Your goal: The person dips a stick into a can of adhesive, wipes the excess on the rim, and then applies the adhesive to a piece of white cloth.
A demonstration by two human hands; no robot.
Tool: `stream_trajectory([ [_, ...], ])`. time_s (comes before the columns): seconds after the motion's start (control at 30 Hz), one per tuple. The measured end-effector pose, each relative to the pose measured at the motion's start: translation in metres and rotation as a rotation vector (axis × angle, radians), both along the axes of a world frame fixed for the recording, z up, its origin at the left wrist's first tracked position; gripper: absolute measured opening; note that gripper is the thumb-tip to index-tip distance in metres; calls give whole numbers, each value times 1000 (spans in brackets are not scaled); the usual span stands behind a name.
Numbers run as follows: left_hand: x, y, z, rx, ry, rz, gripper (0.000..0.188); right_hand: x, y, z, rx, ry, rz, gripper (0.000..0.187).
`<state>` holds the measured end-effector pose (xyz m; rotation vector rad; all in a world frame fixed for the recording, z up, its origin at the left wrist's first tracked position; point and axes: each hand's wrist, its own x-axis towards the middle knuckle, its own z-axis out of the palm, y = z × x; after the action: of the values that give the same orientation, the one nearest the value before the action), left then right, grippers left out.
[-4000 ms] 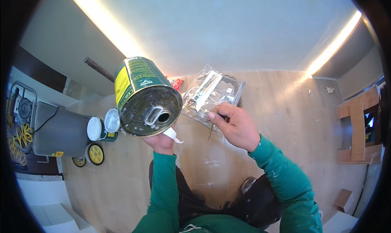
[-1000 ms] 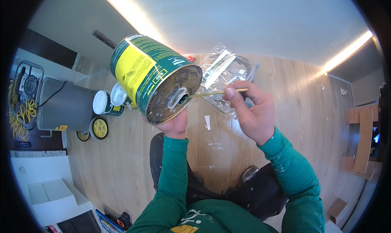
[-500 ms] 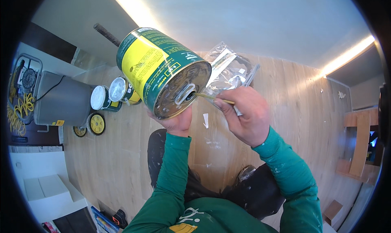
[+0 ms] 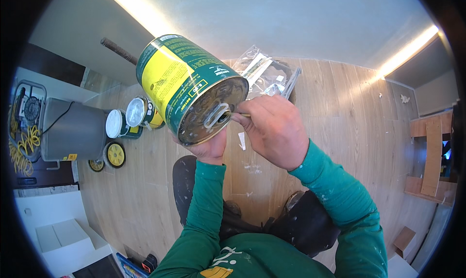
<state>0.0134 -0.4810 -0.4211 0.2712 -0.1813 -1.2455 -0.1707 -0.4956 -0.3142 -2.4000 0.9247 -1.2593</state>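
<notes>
A large green and yellow metal can is held up and tilted toward the camera, its silver top with a small spout opening facing me. My left hand grips the can from below. My right hand pinches a thin stick-like tool, its tip pushed into the spout opening. Behind my right hand, a clear plastic bag with small parts lies on the wooden floor.
Smaller cans with white lids stand on the floor at left, beside a grey metal bin and two yellow-wheeled items. A coiled yellow cable is far left. Wooden furniture stands at right. My legs are below.
The can has tipped further toward me and drawn closer. My right hand left the plastic bag, brought the thin tool over and put its tip into the spout opening.
</notes>
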Motion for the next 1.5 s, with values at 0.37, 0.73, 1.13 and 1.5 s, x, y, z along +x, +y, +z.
stream_trajectory([
  [0.37,5,1,-2,-9,-12,33,82,3,8,-2,34,-55,20,18],
  [0.73,12,-3,-3,-16,-29,83,80,3,10,-1,59,-53,42,19],
  [1.13,15,-3,4,-107,-29,7,82,13,15,-2,103,-103,39,18],
  [1.5,18,3,9,-34,-52,53,81,14,20,3,43,18,21,17],
])
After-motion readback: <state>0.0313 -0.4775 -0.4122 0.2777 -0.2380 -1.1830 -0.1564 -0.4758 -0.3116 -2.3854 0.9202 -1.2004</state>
